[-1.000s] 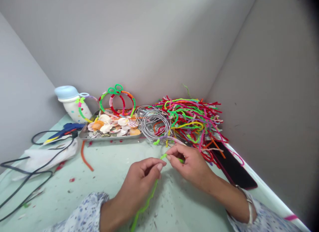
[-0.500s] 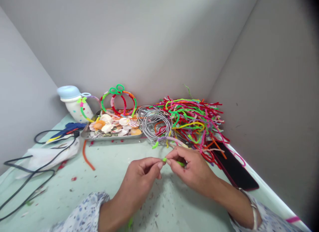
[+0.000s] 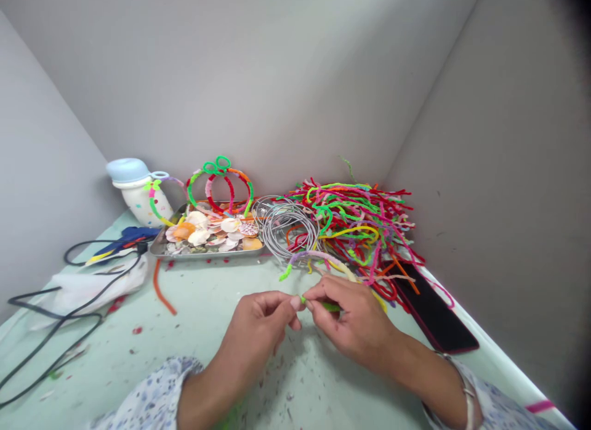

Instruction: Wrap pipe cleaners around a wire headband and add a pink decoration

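Both my hands meet over the pale green table [image 3: 203, 307], pinching one lime-green pipe cleaner [image 3: 329, 306]. My left hand [image 3: 261, 328] grips its end between thumb and forefinger. My right hand [image 3: 353, 319] is closed on the stretch just to the right, fingertips touching those of the left. Only a short green piece shows between and under the fingers. Just behind my right hand lies a headband wrapped in purple and yellow pipe cleaner [image 3: 318, 259].
A heap of coloured pipe cleaners [image 3: 360, 223] fills the back right corner, bare wire headbands [image 3: 286, 230] beside it. A metal tray of shells [image 3: 207, 236], decorated hoops [image 3: 221, 180], a white bottle [image 3: 136, 193], a glue gun [image 3: 124, 239] with black cable, and a dark phone [image 3: 431, 316] at right.
The long green tail that hung below my left hand has been drawn up out of sight. Both hands have shifted slightly nearer and closed tighter together.
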Available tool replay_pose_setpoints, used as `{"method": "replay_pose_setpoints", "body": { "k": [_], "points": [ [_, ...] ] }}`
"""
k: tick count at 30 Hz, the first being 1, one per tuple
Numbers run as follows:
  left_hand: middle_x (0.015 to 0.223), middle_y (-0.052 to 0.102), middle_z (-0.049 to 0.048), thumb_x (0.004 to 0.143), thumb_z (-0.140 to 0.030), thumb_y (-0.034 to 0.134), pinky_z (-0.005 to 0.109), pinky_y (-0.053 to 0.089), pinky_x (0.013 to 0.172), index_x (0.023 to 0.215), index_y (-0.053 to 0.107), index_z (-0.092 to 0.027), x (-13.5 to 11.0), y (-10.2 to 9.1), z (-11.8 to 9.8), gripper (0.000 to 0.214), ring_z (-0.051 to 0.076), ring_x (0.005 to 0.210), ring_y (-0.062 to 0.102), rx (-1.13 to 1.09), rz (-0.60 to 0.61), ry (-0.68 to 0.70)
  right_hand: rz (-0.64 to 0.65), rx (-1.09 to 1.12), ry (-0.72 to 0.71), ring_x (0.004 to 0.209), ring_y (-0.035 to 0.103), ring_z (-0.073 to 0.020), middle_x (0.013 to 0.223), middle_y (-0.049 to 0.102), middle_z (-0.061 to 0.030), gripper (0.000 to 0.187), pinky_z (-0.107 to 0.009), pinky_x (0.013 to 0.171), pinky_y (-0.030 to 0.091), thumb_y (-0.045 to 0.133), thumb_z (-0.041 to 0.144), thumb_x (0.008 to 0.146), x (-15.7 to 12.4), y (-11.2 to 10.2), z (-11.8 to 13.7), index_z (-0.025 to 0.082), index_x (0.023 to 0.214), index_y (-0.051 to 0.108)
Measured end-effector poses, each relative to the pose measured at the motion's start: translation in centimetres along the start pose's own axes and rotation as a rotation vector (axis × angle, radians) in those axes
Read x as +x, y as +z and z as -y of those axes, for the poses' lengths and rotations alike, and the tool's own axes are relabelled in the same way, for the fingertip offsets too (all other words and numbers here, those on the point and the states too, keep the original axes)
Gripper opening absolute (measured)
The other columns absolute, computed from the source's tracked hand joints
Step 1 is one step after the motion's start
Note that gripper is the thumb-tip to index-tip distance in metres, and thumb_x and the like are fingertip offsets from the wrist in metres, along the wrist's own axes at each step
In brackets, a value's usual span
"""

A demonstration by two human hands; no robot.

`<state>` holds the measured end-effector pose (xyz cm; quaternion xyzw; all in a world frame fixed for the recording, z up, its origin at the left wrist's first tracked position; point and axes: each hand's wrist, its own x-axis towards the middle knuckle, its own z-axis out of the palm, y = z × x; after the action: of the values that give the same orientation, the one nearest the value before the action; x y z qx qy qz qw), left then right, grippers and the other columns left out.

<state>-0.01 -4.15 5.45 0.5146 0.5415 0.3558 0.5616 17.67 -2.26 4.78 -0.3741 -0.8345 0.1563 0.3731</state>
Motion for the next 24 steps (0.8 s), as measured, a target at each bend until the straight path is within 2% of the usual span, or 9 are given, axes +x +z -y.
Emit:
{"method": "replay_pose_setpoints", "body": {
  "k": [7, 12, 15, 21, 24],
  "points": [
    [0.036, 0.037, -0.0071, 0.076, -0.045, 0.063, 0.021, 0.019, 0.038, 0.056, 0.062, -0.017, -0.06, 0.02, -0.08, 0.035, 0.007, 0.034, 0.027, -0.103, -0.009, -0.034, -0.007, -0.067, -0.054, 0.067, 0.057, -0.0141, 0.072, 0.064, -0.0007, 0.013, -0.027, 0.064, 0.041, 0.051, 0.015, 0.086, -0.08, 0.25, 0.26, 0.02, 0.086, 0.064],
    [0.044, 0.047, -0.0056, 0.074, -0.04, 0.064, 0.02, 0.022, 0.038, 0.058, 0.06, -0.016, -0.11, -0.01, -0.05, 0.029, 0.006, 0.035, 0.031, -0.119, -0.025, -0.023, -0.006, -0.05, -0.07, 0.067, 0.057, -0.0137, 0.071, 0.062, -0.0006, 0.011, -0.026, 0.062, 0.04, 0.053, 0.014, 0.086, -0.16, 0.31, 0.42, 0.019, 0.087, 0.063],
    [0.05, 0.052, -0.0042, 0.074, -0.04, 0.064, 0.02, 0.025, 0.038, 0.061, 0.061, -0.016, -0.18, 0.02, -0.09, 0.028, 0.006, 0.036, 0.034, -0.119, -0.036, 0.001, 0.001, -0.027, -0.059, 0.068, 0.058, -0.014, 0.072, 0.063, -0.0005, 0.012, -0.026, 0.063, 0.041, 0.053, 0.014, 0.085, -0.22, 0.24, 0.41, 0.02, 0.089, 0.063],
    [0.043, 0.046, -0.0058, 0.074, -0.041, 0.063, 0.02, 0.026, 0.039, 0.059, 0.06, -0.017, -0.38, 0.37, -0.21, 0.029, 0.007, 0.036, 0.033, -0.094, -0.076, -0.009, 0.023, 0.003, 0.001, 0.069, 0.06, -0.014, 0.077, 0.066, -0.0008, 0.013, -0.026, 0.065, 0.044, 0.052, 0.014, 0.085, -0.09, 0.02, 0.5, 0.021, 0.09, 0.062],
    [0.047, 0.051, -0.0049, 0.074, -0.041, 0.064, 0.02, 0.024, 0.038, 0.061, 0.061, -0.017, -0.3, 0.48, -0.01, 0.028, 0.006, 0.036, 0.033, -0.132, -0.088, -0.021, 0.02, 0.006, -0.008, 0.071, 0.061, -0.0143, 0.078, 0.067, -0.0011, 0.014, -0.026, 0.065, 0.045, 0.052, 0.013, 0.084, -0.05, 0.09, 0.42, 0.021, 0.09, 0.062]
  ]
}}
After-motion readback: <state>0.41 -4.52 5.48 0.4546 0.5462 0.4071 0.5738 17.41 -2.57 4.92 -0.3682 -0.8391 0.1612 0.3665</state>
